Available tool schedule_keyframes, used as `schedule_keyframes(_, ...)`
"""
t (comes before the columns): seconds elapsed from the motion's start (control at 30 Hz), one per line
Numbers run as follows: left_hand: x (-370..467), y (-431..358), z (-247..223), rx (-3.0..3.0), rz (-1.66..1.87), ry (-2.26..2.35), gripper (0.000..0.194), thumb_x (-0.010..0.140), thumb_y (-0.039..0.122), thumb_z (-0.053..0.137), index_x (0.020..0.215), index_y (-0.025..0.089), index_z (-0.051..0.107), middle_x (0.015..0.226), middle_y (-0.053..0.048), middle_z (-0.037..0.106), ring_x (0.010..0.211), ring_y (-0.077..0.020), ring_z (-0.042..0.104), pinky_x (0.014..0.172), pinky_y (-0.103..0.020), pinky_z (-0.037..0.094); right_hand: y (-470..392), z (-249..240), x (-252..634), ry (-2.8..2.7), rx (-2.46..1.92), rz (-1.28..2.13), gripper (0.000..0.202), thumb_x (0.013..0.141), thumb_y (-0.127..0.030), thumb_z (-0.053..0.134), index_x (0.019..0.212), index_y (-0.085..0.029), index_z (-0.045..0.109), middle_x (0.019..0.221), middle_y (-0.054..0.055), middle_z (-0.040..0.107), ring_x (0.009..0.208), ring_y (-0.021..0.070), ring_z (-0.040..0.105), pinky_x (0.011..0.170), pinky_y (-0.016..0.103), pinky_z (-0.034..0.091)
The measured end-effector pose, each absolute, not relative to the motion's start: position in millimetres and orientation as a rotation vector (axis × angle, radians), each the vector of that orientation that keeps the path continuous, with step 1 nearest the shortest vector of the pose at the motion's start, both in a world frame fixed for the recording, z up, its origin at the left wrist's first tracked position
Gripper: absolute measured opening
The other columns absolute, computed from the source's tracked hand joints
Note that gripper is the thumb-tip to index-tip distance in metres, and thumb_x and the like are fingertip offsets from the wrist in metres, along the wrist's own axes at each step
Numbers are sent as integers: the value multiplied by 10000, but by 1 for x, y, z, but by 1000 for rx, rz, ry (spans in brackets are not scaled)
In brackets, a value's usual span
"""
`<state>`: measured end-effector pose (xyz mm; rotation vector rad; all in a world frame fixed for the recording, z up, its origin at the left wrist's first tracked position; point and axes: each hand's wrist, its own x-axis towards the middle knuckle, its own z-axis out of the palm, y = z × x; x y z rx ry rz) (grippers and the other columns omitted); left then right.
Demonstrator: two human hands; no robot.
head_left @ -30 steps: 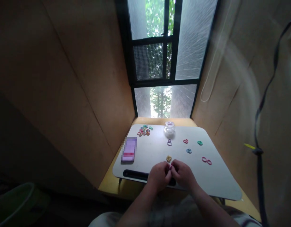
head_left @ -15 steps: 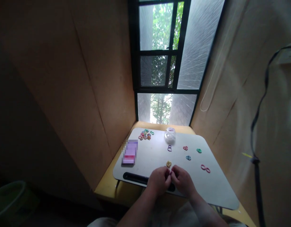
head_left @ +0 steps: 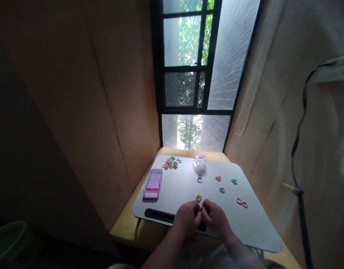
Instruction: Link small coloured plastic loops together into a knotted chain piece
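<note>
My left hand (head_left: 187,217) and my right hand (head_left: 216,216) meet above the near edge of a white lap table (head_left: 177,194). Their fingertips pinch a small dark pink hair tie (head_left: 200,209), mostly hidden by the fingers. Just beyond the fingertips lies a yellow hair tie bunch (head_left: 199,198). Farther up are a purple hair tie (head_left: 199,179), a red one (head_left: 218,179), a blue one (head_left: 221,190) and a green one (head_left: 234,181). A pink hair tie (head_left: 241,203) in a figure eight rests to the right of my right hand.
A mixed pile of coloured hair ties (head_left: 170,163) sits at the far left of the table. Nearer is a purple, blurred-out phone-like object (head_left: 153,185). A clear round jar (head_left: 200,164) stands at the back. A black slot (head_left: 159,215) runs along the near edge. A dark cord (head_left: 295,138) hangs at right.
The view has tilted up slightly, so the table sits a little lower in the picture. My hands stay pinched together, with only a slight shift of the fingers.
</note>
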<state>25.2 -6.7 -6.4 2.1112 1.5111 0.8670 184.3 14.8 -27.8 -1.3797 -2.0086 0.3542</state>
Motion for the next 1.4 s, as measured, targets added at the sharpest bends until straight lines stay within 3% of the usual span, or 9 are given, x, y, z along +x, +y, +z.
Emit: schedule_keyframes(1.4,29,0,-1,2101,771,1523,74,850,237,550,857,203,615,815,-27,659,743,-164,570,672,-270,374,17,-13,186,-2012,-1387,446,130,824,-253,462,723,-216,536,670,2,590,639,155,522,609,257,352)
